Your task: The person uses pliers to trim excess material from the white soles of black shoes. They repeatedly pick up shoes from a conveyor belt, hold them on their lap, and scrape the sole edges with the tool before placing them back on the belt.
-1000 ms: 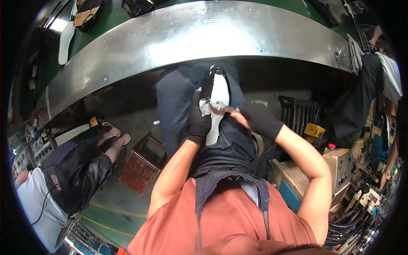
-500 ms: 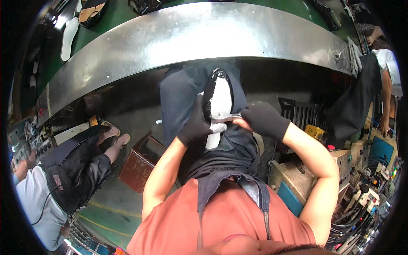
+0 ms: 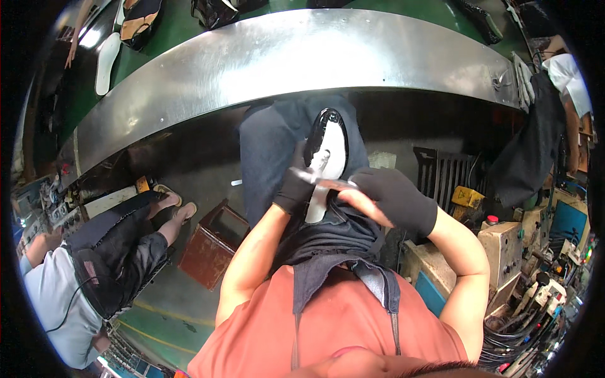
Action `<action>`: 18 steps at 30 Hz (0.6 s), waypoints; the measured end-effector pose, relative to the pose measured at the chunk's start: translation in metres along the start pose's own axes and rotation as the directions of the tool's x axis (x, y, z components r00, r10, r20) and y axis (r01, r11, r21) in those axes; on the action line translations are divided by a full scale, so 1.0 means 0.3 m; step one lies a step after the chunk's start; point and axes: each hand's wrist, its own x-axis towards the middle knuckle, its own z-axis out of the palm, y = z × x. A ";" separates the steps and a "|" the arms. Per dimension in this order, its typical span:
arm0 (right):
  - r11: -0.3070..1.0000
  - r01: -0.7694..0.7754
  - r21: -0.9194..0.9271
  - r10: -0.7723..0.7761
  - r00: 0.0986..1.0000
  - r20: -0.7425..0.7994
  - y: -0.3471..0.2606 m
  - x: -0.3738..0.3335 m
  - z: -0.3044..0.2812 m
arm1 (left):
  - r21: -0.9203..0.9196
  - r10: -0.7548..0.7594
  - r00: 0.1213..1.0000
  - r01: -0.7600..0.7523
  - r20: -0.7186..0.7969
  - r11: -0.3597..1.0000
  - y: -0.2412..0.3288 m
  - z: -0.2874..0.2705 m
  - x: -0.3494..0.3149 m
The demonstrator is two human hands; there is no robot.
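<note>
Here's the black shoe (image 3: 341, 151), white face up on the person's lap, toe pointing away, lying just right of the gloved left hand (image 3: 295, 189), which grips its left edge. From the other side comes the right hand (image 3: 391, 195), gloved too but with the thumb bare, fist wrapped around a metal tool (image 3: 337, 184) reaching across the shoe to the left fingers, its tip a blur. Out to the left of the left hand, lower down on the floor, sits a brown box (image 3: 200, 259), top uncovered, its dark inside too dim to read. Right of the right hand, a yellow block (image 3: 467, 196)! Beyond both hands curves the metal bench edge (image 3: 302, 63), and far left past it, a white sole-shaped piece (image 3: 107, 66) on the green surface (image 3: 173, 28).
</note>
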 end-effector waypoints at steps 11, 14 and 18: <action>0.296 -0.719 0.629 0.843 0.506 0.182 0.339 -0.214 0.401 | -0.043 -0.048 0.975 0.058 0.219 0.997 0.275 -0.092 -0.028; 0.469 -0.545 0.696 0.846 0.503 -0.176 0.249 -0.188 0.466 | -0.383 -0.060 0.997 0.070 0.038 0.921 0.101 -0.114 -0.002; 0.426 -0.435 0.793 0.829 0.538 -0.151 0.375 -0.265 0.540 | -0.568 -0.064 0.997 0.080 0.048 0.819 0.285 -0.290 0.259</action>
